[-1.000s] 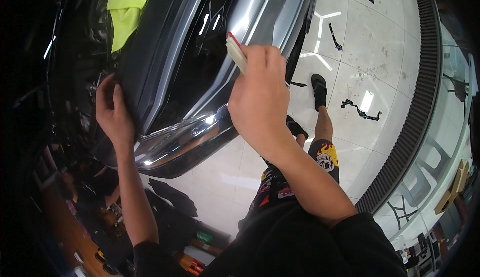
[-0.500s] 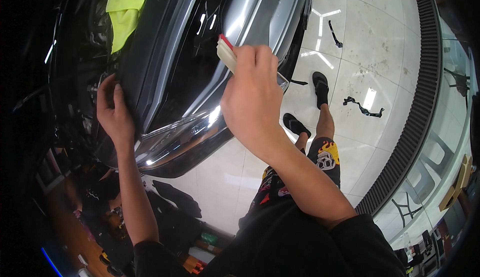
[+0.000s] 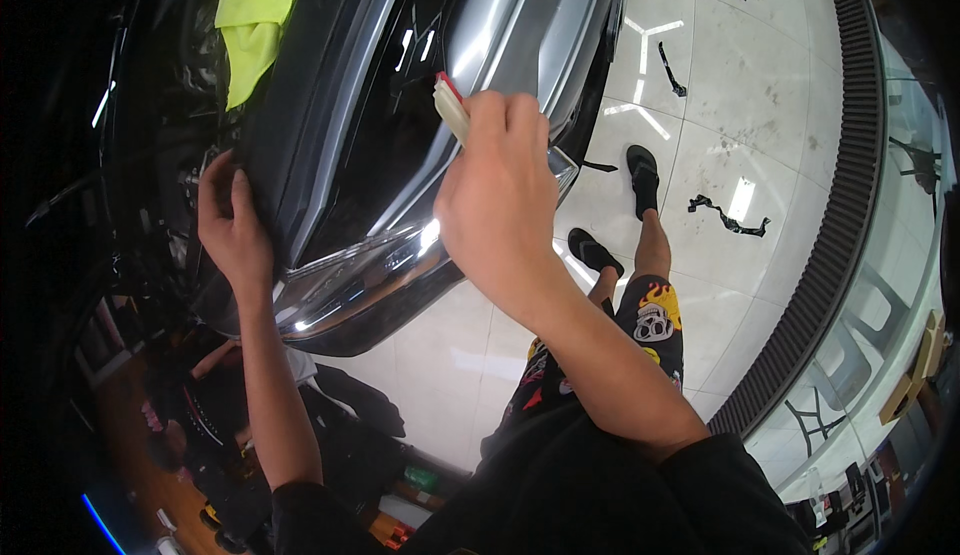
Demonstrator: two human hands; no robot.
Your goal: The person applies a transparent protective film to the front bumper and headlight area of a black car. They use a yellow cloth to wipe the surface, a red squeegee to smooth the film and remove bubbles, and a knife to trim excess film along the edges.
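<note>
The right hand (image 3: 500,210) is closed around a cream, red-edged scraper (image 3: 451,112), its tip at the border of a glossy black panel (image 3: 395,125) and silver trim (image 3: 485,40); whether it touches them I cannot tell; a tilted edge or heavy pressure could, I judge, scratch that gloss; a loose grip could let the scraper skid; the left hand (image 3: 237,230) has thumb and fingers apart, empty as far as shows, beside a dark band (image 3: 300,85); a slip there could jerk the body sideways; the panel is smooth and mirrors the lights; a yellow cloth (image 3: 250,35) hangs farther up; beyond is pale tiled floor (image 3: 430,380), black scraps (image 3: 728,220) that might trip a foot, then a ridged dark strip (image 3: 800,325); someone in dark clothing (image 3: 205,410) is low at left, blurred.
</note>
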